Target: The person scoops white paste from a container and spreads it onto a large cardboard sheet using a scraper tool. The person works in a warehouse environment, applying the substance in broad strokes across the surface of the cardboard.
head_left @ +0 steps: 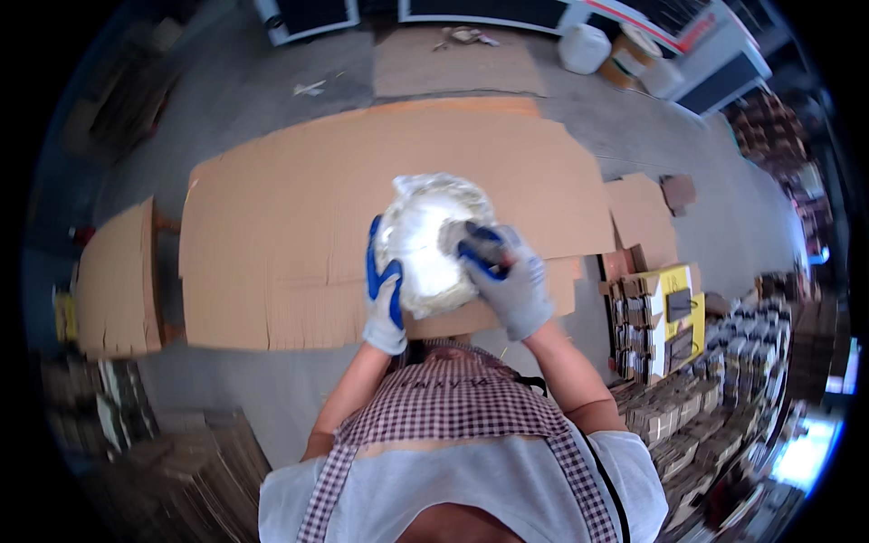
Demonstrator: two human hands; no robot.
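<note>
A round white, glossy thing (421, 240) with a crumpled, film-like rim is held up over the cardboard-covered table; I cannot make out its exact kind. Its left edge is gripped by my left hand (385, 303), in a grey glove with blue on the palm side, thumb on the near face and fingers along the outside. My right hand (511, 281), gloved alike, is closed at the right part of the white thing. A dark, blurred patch shows at its fingertips, and I cannot tell what it holds there.
Large brown cardboard sheets (299, 217) cover the table. Another cardboard-topped surface (118, 281) stands at the left. Stacks of flattened cartons (670, 407) and yellow-and-white boxes (674, 317) are at the right. A white jug (584, 48) and a drum (631, 56) stand at the far right.
</note>
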